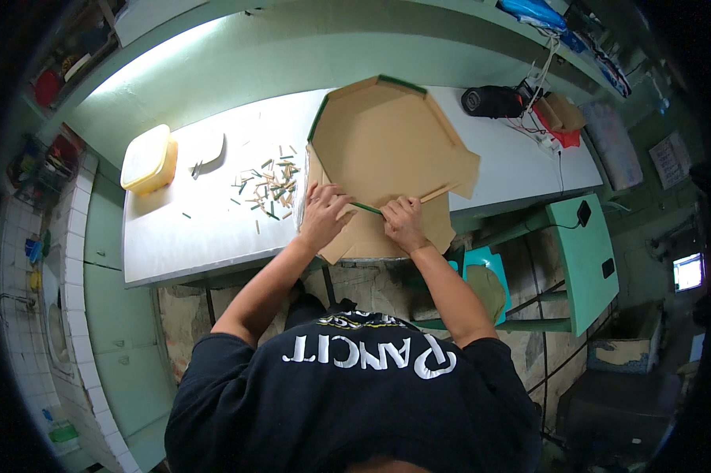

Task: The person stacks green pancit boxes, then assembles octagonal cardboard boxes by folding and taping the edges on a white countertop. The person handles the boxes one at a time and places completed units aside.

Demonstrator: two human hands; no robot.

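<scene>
Black shirt [355, 402] occupies six o'clock; at twelve, an octagonal cardboard tray [391, 146] lies on a white table [205, 236]. Left hand [322, 217] and right hand [405, 224] meet the tray's six-o'clock edge, fingers curled at a green strip [365, 207]; whether they grip it cannot be determined. Loose cut pieces [275, 188] lie at the tray's eight o'clock, a yellow tub [152, 162] farther out at nine.

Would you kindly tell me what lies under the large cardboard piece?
The white table shows on both sides of the cardboard piece and evidently runs beneath it. Anything else directly underneath is covered and cannot be seen.
</scene>
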